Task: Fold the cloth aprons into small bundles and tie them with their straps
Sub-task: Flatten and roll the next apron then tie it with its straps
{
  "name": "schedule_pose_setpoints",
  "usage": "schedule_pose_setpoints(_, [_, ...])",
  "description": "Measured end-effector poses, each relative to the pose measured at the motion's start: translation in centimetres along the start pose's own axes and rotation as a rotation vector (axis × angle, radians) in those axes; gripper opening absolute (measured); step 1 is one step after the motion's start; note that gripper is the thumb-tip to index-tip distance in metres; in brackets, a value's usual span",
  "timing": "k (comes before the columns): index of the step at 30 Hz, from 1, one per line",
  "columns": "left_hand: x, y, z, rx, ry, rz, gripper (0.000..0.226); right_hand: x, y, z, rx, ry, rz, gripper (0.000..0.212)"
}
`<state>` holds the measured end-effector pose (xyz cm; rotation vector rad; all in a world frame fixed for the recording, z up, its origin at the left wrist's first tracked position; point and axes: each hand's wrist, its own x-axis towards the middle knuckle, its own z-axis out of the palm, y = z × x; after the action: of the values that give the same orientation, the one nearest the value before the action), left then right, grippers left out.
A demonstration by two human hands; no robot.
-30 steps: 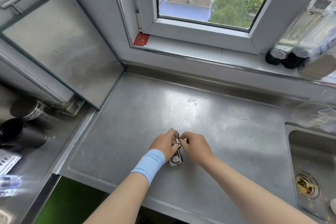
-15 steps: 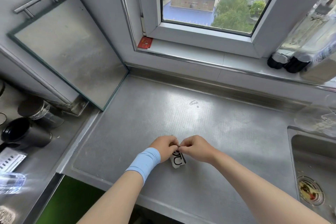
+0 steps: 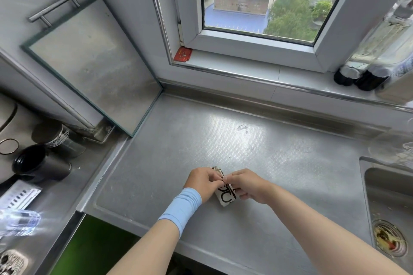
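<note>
A small white apron bundle (image 3: 226, 198) with black lettering lies on the steel counter (image 3: 279, 163) near its front edge. My left hand (image 3: 204, 182), with a light blue wristband, and my right hand (image 3: 247, 184) meet over the bundle's top. Both pinch its thin dark strap between fingertips at the middle. The bundle's upper half is hidden under my fingers; only its lower end and a corner at the top show.
A sink (image 3: 388, 207) with a drain strainer sits at the right. A glass panel (image 3: 89, 67) leans against the wall at the left. Dark jars (image 3: 42, 163) stand on the lower left surface. Bottles (image 3: 366, 73) rest on the window sill.
My hands stay together on the bundle and have shifted slightly; the right hand now wraps lower around the bundle's right side. The camera has tilted a little.
</note>
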<state>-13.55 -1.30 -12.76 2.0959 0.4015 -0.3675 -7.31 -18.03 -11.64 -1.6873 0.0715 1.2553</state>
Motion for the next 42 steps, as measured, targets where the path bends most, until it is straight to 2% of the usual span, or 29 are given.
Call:
schedule_pose_setpoints(4, [0.1, 0.1, -1.3, 0.138, -0.027, -0.047, 0.01, 0.6, -0.1, -0.8, -0.12, 0.09, -0.071, 0.012])
schedule_pose_setpoints(9, [-0.4, -0.4, -2.1, 0.149, -0.24, -0.124, 0.018, 1.0, -0.2, -1.2, -0.26, 0.158, -0.187, 0.012])
schedule_pose_setpoints(13, [-0.4, -0.3, -1.4, 0.235, -0.185, -0.189, 0.035, 1.9, 0.1, -0.2, -0.476, 0.204, -0.268, 0.008])
schedule_pose_setpoints(18, [-0.2, -1.4, -1.7, 0.278, -0.106, -0.209, 0.052, 2.3, 0.4, -0.6, -0.533, 0.268, -0.244, 0.01])
schedule_pose_setpoints(20, [-0.1, -1.6, -1.8, 0.26, -0.117, -0.202, 0.048, 2.3, 0.3, -0.7, -0.623, 0.291, -0.251, 0.011])
schedule_pose_setpoints(23, [-0.3, -1.3, -1.4, 0.148, -0.142, -0.218, 0.033, 2.5, -0.2, -0.1, -0.951, 0.388, -0.372, 0.008])
schedule_pose_setpoints(25, [-0.2, -0.8, -1.0, 0.165, -0.149, -0.231, 0.026, 2.7, -0.6, 0.2, -1.053, 0.376, -0.424, 0.01])
schedule_pose_setpoints(29, [0.0, -0.5, -0.5, 0.184, -0.111, -0.237, 0.032, 2.8, -0.8, 0.5, -0.852, 0.252, -0.307, 0.013])
schedule_pose_setpoints(31, [-0.1, -0.7, -0.5, 0.162, -0.051, -0.221, 0.04, 2.9, -0.6, 0.5, -0.746, 0.272, -0.287, 0.013])
schedule_pose_setpoints(35, [-0.1, -2.6, -0.8, 0.135, -0.017, -0.21, 0.036, 3.3, 0.6, -0.2, -0.472, 0.299, -0.214, 0.014])
schedule_pose_setpoints(42, [-0.4, -3.6, -0.5, 0.164, -0.014, -0.231, 0.032, 3.8, 1.6, -0.4, -0.499, 0.333, -0.133, 0.018])
